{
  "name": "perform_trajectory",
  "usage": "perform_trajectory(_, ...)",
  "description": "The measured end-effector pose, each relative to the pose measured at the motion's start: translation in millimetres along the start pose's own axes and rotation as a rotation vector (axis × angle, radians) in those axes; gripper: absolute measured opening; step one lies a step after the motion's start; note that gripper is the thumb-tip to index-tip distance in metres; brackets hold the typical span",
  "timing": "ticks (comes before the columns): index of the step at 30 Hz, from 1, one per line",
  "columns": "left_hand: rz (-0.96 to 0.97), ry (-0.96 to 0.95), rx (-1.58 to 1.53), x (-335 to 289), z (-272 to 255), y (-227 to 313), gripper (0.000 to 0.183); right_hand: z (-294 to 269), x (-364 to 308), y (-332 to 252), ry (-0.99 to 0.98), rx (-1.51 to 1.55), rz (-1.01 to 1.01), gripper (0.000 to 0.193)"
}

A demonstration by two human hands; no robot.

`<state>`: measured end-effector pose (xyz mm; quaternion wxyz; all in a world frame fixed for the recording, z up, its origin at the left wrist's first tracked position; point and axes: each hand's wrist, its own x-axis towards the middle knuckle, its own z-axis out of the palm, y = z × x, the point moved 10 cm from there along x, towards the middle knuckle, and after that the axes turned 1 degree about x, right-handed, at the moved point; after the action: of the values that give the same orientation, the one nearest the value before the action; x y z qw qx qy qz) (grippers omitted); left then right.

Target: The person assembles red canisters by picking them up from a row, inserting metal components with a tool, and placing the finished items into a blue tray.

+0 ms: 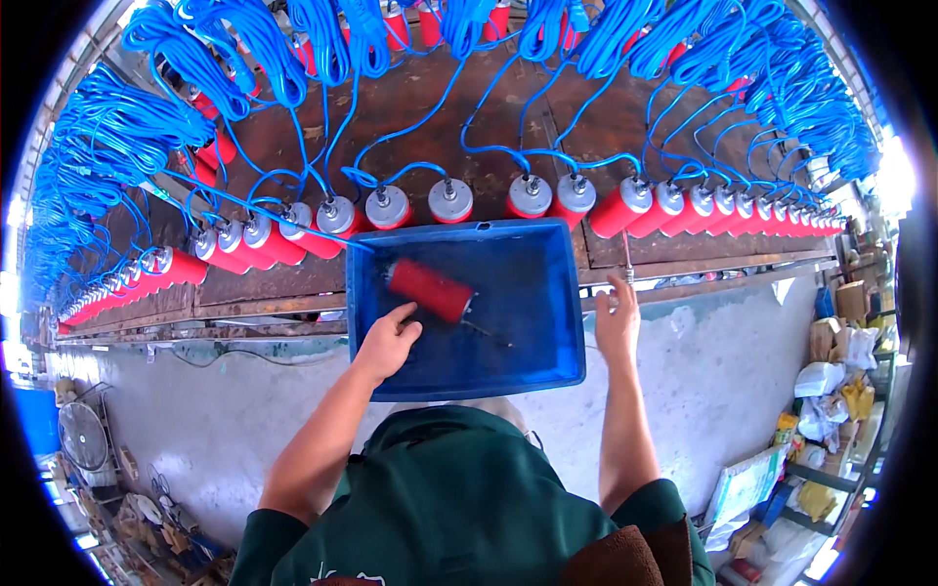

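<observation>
A red cylinder (430, 290) with metal ends lies slanted inside a blue plastic bin (467, 389). It is slightly blurred, and a thin dark rod or lead (486, 332) extends from its lower right end. My left hand (389, 344) is over the bin's left side, just below the cylinder; thumb and forefinger are apart, with nothing visible between them. To the right of the bin, my right hand (617, 317) is raised near the table edge. Its thumb and forefinger are apart, close beside a thin red rod or hose with a metal end (628, 271). Whether they touch is unclear.
A long row of red cylinders with grey caps (450, 200) lines the brown table (420, 122) behind the bin. Blue cables run from them to coiled bundles (337, 39) at the back. At the right are cluttered shelves (826, 479); a round fan (83, 435) stands at the left.
</observation>
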<state>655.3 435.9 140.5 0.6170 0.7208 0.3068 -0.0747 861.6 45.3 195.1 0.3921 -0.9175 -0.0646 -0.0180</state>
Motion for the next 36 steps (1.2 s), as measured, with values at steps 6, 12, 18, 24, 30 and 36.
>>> perform_trajectory(6, 0.244, -0.133, 0.282, -19, 5, 27, 0.051, 15, -68, -51, 0.128, -0.055, -0.028, 0.038)
perform_trajectory(12, 0.386, -0.279, 0.560, -46, 19, 58, 0.046, 18, -66, -50, 0.119, -0.025, 0.043, 0.039)
perform_trajectory(18, 0.483, -0.341, 0.634, -49, 31, 57, 0.045, 17, -67, -54, 0.156, -0.110, -0.027, 0.035)
perform_trajectory(24, 0.455, -0.367, 0.695, -52, 26, 50, 0.044, 19, -64, -57, 0.135, -0.057, 0.005, 0.036)
perform_trajectory(30, 0.466, -0.374, 0.682, -53, 23, 52, 0.043, 18, -64, -57, 0.138, -0.079, -0.014, 0.035)
perform_trajectory(36, 0.512, -0.368, 0.661, -52, 24, 51, 0.042, 18, -65, -62, 0.126, -0.084, 0.023, 0.036)
